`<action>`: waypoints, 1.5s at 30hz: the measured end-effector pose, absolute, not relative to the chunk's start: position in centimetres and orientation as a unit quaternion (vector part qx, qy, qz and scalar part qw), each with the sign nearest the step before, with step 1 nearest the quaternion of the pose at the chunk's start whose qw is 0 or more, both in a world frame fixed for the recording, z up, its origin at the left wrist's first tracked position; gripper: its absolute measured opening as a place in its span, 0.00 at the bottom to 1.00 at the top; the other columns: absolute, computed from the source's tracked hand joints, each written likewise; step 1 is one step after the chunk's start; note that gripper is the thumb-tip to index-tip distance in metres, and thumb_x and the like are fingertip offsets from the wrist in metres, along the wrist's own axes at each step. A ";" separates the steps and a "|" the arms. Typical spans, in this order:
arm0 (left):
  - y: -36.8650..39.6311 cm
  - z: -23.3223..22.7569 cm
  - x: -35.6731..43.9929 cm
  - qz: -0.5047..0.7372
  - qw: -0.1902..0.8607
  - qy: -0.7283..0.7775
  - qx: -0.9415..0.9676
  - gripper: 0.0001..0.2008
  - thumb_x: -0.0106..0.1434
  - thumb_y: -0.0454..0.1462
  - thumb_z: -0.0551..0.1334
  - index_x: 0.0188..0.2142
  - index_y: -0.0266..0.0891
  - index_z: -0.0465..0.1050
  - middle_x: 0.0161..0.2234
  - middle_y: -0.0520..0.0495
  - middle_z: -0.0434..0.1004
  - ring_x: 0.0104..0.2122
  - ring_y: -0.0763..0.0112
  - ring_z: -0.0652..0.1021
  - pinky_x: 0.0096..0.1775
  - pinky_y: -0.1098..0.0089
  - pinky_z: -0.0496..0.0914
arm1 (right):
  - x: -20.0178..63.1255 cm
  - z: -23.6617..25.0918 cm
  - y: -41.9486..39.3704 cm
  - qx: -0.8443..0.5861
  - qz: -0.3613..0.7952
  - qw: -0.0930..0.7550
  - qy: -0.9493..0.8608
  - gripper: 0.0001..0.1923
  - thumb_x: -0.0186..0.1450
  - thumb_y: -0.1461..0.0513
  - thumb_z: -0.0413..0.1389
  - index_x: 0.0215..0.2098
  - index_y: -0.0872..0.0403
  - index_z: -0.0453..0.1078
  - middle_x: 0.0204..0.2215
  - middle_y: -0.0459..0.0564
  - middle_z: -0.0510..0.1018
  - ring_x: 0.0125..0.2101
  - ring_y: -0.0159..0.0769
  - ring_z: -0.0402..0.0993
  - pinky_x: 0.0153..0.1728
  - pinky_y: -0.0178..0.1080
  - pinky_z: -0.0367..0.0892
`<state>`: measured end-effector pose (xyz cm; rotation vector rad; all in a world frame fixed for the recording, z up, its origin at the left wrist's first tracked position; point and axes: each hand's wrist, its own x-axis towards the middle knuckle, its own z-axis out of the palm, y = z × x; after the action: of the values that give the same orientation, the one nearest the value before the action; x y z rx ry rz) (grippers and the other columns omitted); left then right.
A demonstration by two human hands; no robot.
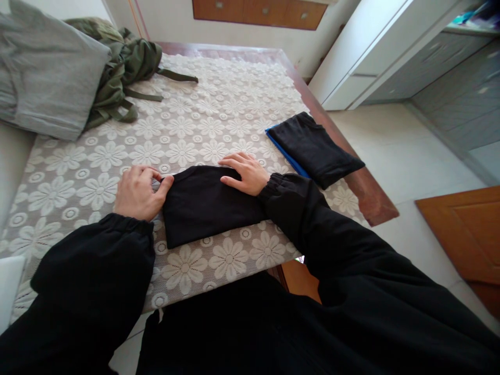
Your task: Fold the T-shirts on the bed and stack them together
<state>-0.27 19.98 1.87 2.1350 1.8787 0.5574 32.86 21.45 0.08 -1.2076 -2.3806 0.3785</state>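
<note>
A folded black garment (207, 205) lies flat near the front edge of the table; its exact kind does not show. My left hand (140, 192) pinches its upper left corner between thumb and fingers. On its upper right part rests my right hand (248, 174), fingers stretched out and thumb apart, touching the cloth from above. My right sleeve covers the garment's right end.
A stack of folded clothes, black over blue (312, 148), lies at the table's right edge. Grey cloth (50, 73) and an olive-green bag with straps (128, 67) sit at the back left. White floral lace (211, 120) covers the table (377, 205).
</note>
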 end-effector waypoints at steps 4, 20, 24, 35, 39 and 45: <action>19.8 2.4 0.1 0.231 0.166 0.649 0.706 0.16 0.67 0.54 0.60 0.39 0.46 0.68 0.48 0.37 0.81 0.54 0.45 0.77 0.61 0.50 0.68 | 32.8 0.1 21.4 -0.438 0.139 0.222 -0.860 0.30 0.77 0.43 0.53 0.64 0.54 0.76 0.62 0.60 0.80 0.63 0.54 0.71 0.66 0.57 0.65; 19.0 3.6 1.4 0.374 0.413 0.610 0.563 0.22 0.63 0.50 0.72 0.46 0.48 0.63 0.20 0.58 0.73 0.16 0.71 0.60 0.21 0.69 0.51 | 32.8 0.2 21.5 -0.435 0.143 0.224 -0.861 0.31 0.77 0.42 0.53 0.63 0.55 0.76 0.60 0.60 0.81 0.61 0.54 0.72 0.65 0.57 0.65; 18.9 3.4 1.5 0.394 0.419 0.591 0.565 0.21 0.65 0.51 0.71 0.45 0.47 0.64 0.18 0.59 0.68 0.16 0.73 0.58 0.20 0.70 0.50 | 32.8 0.1 21.5 -0.438 0.143 0.219 -0.860 0.31 0.77 0.42 0.53 0.64 0.54 0.76 0.59 0.60 0.81 0.61 0.54 0.72 0.66 0.58 0.65; 18.6 3.3 2.2 0.413 0.562 0.546 0.464 0.44 0.52 0.39 0.80 0.65 0.42 0.65 0.33 0.50 0.84 0.32 0.61 0.85 0.33 0.69 0.79 | 32.8 0.3 21.6 -0.441 0.145 0.209 -0.861 0.30 0.77 0.42 0.53 0.63 0.54 0.77 0.56 0.60 0.81 0.56 0.54 0.72 0.63 0.58 0.66; 18.1 4.2 3.0 0.372 0.674 0.525 0.363 0.30 0.50 0.45 0.82 0.49 0.36 0.79 0.41 0.39 0.88 0.45 0.45 0.88 0.43 0.59 0.85 | 32.8 0.2 21.6 -0.441 0.140 0.209 -0.861 0.32 0.77 0.42 0.52 0.62 0.56 0.77 0.55 0.61 0.81 0.56 0.54 0.73 0.62 0.56 0.66; 17.7 4.6 3.4 0.349 0.719 0.511 0.316 0.23 0.58 0.44 0.78 0.49 0.36 0.83 0.47 0.36 0.89 0.54 0.40 0.86 0.53 0.52 0.84 | 32.7 0.6 21.3 -0.458 0.138 0.210 -0.853 0.30 0.75 0.41 0.55 0.60 0.53 0.79 0.54 0.59 0.83 0.55 0.54 0.74 0.62 0.57 0.65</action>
<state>3.43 17.67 4.59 0.6990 1.1293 0.7714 32.69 21.28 0.55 -1.2723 -2.3714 0.3830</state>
